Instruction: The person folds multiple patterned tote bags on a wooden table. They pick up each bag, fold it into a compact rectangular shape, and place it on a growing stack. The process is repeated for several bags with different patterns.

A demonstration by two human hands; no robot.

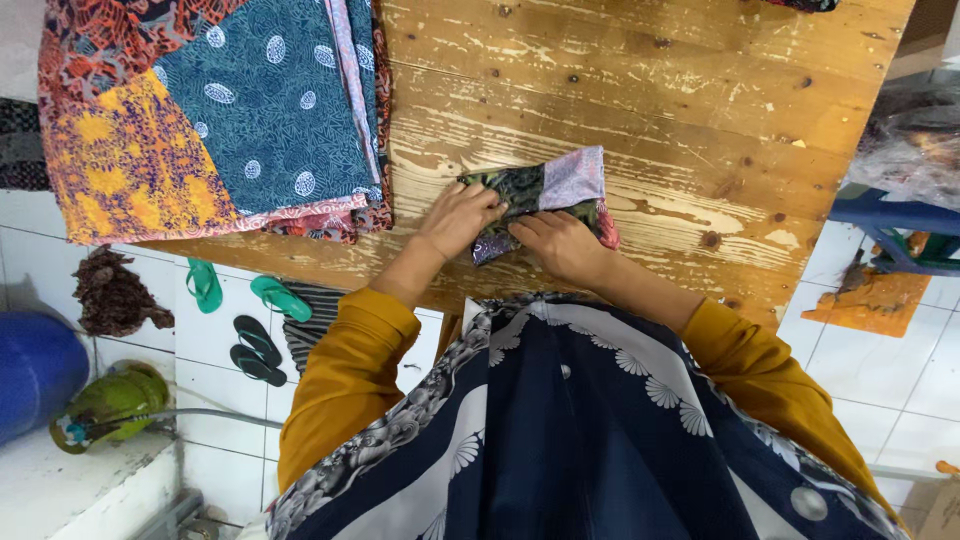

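A small folded patchwork cloth (556,187), dark green, lilac and pink, lies on the worn wooden table (700,110) near its front edge. My left hand (458,218) presses flat on the cloth's left end, fingers together. My right hand (560,244) rests on its lower middle, fingers curled over the fold. Both arms wear mustard sleeves over a dark blue flowered garment.
A stack of patterned fabrics (215,110), teal, orange and red, hangs over the table's left end. Green sandals (240,290) and black sandals (255,350) lie on the white tiled floor, with a blue drum (35,370) and a green gas canister (105,405) at left. A blue stool (895,225) stands at right.
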